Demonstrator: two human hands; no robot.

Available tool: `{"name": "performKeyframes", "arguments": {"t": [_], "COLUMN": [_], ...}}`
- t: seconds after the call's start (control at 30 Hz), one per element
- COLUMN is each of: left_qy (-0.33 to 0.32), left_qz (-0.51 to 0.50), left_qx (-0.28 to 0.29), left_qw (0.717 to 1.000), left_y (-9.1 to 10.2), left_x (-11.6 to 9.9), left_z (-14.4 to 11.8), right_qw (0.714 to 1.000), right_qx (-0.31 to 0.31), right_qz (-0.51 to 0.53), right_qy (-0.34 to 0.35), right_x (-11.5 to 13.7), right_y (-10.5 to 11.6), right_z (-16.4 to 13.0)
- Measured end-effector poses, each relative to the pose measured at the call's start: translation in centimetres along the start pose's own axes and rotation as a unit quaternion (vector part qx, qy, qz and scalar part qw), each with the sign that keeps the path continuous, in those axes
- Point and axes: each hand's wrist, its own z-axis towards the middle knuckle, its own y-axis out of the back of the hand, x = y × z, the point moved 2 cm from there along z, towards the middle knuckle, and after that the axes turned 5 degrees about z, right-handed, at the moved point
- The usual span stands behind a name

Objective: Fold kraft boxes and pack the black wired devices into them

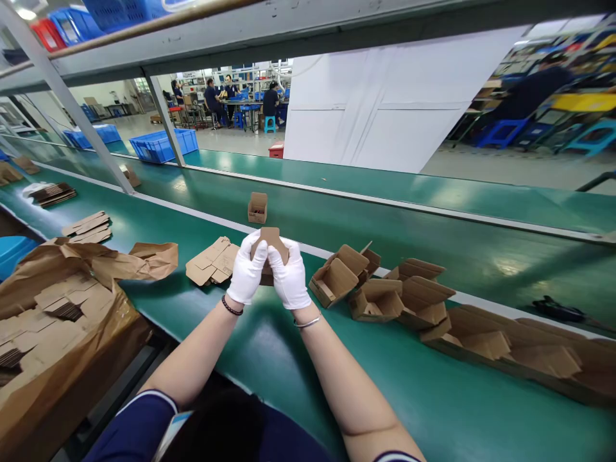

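My left hand (pixel 247 268) and my right hand (pixel 289 273), both in white gloves, grip a small brown cardboard box (pixel 272 240) between them, thumbs side by side on its near face. A flap stands up above the fingers; the lower part is mostly covered by the gloves. Left of my left hand lies a pile of flat cardboard blanks (pixel 212 260) on the green table. Beyond my hands, a small open box (pixel 258 208) stands on the belt. To the right of my right hand sit several folded open boxes (pixel 339 276) with raised flaps.
At the left, a large paper-lined carton (pixel 129 321) holds many flat blanks. More blanks (pixel 89 228) lie behind it. Long cardboard trays (pixel 520 346) line the right side. Blue crates (pixel 161 146) stand across the belt, beneath a shelf on metal posts (pixel 166 122). People sit in the background.
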Motion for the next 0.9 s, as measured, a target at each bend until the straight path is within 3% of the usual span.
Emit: {"name": "performKeyframes", "arguments": {"t": [0.13, 0.27, 0.4, 0.57, 0.67, 0.73, 0.77, 0.83, 0.9], "left_qy": [-0.024, -0.106, -0.174, -0.226, -0.288, -0.303, -0.301, -0.293, -0.289], "left_qz": [0.082, 0.104, 0.123, 0.133, 0.159, 0.181, 0.19, 0.203, 0.208], "left_qx": [-0.067, -0.114, -0.1, -0.06, -0.063, -0.114, -0.145, -0.186, -0.191], "left_qw": [0.994, 0.982, 0.972, 0.963, 0.942, 0.929, 0.923, 0.915, 0.915], "left_y": [-0.4, 0.0, 0.4, 0.9, 1.4, 1.9, 2.1, 2.4, 2.5], "left_x": [0.0, -0.5, -0.5, -0.3, -0.2, 0.0, 0.2, 0.5, 0.8], "left_z": [-1.2, -1.4, -1.7, -1.9, -1.9, -1.8, -1.8, -1.8, -1.9], "right_qw": [0.997, 0.988, 0.976, 0.976, 0.984, 0.983, 0.976, 0.939, 0.883], "right_qx": [-0.009, -0.026, -0.021, -0.019, -0.075, -0.106, -0.086, 0.03, 0.162], "right_qz": [-0.011, 0.016, -0.006, 0.007, 0.08, 0.151, 0.191, 0.276, 0.355], "right_qy": [0.07, 0.15, 0.216, 0.216, 0.144, 0.023, -0.058, -0.205, -0.262], "right_x": [0.1, 0.3, 0.5, 0.6, 0.1, -0.6, -0.9, -1.3, -1.0], "right_y": [0.3, 0.3, 0.3, 0.5, 0.5, 0.3, -0.1, -1.1, -2.2], "right_z": [-0.5, -0.8, -0.9, -1.2, -0.7, -0.1, 0.1, 0.1, -0.4]}}
